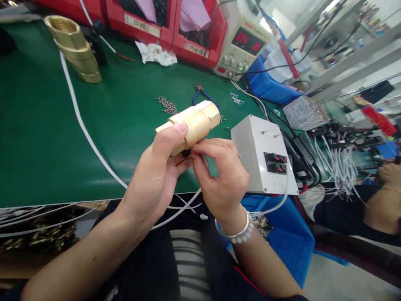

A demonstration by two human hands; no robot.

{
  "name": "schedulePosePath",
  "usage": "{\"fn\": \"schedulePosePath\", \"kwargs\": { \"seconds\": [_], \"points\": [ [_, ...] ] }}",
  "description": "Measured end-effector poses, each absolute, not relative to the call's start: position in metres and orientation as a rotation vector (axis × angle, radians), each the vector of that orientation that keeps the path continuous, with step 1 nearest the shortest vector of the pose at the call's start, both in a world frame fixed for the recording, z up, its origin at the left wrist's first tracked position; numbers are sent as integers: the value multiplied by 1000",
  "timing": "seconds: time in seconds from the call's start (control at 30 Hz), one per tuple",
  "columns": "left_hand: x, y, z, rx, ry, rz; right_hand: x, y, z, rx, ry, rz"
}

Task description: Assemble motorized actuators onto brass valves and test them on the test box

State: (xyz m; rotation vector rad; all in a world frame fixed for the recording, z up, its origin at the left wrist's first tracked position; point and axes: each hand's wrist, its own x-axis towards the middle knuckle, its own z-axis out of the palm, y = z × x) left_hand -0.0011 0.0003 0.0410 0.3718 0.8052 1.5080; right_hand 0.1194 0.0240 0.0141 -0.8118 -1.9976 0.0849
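Observation:
My left hand [156, 171] is closed around a brass valve body [196, 125], with the thumb across its top. The valve is tilted, its right end higher. Beneath it, my right hand [221, 171] pinches a white cable [196, 196] near a small dark part that is mostly hidden by my fingers. The cable hangs from that hand down past the table edge. Behind the valve lie blue-handled pliers [200, 90], partly covered by it. A small pile of screws [167, 105] is just left of them.
Another brass valve [75, 50] with a black part and white cable stands at upper left. Red bins [140, 29] and a power supply [241, 46] line the back. A grey box [263, 154] with black terminals sits to the right. A co-worker's arm [384, 200] shows at far right.

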Motion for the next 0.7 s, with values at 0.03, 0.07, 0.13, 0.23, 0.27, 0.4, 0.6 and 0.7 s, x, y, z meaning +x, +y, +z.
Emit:
{"fn": "schedulePosePath", "kwargs": {
  "seconds": [0.03,0.07,0.13,0.23,0.27,0.4,0.6,0.7],
  "points": [
    [-1,0,41,370,805,1505,121,27,12,-801,-1990,92],
    [-1,1,42,366,800,1502,122,28,10,-796,-1987,99],
    [0,1,43,348,782,1500,122,30,8,-792,-1991,99],
    [1,3,47,305,762,1504,120,28,5,-785,-2011,55],
    [2,3,47,294,763,1510,119,26,5,-791,-2023,35],
    [-3,1,44,292,783,1514,128,26,25,-846,-2232,142],
    [-12,0,38,265,852,1536,167,104,73,-1227,-2423,349],
    [-11,1,40,281,851,1533,165,151,67,-1479,-2767,145]
  ]
}}
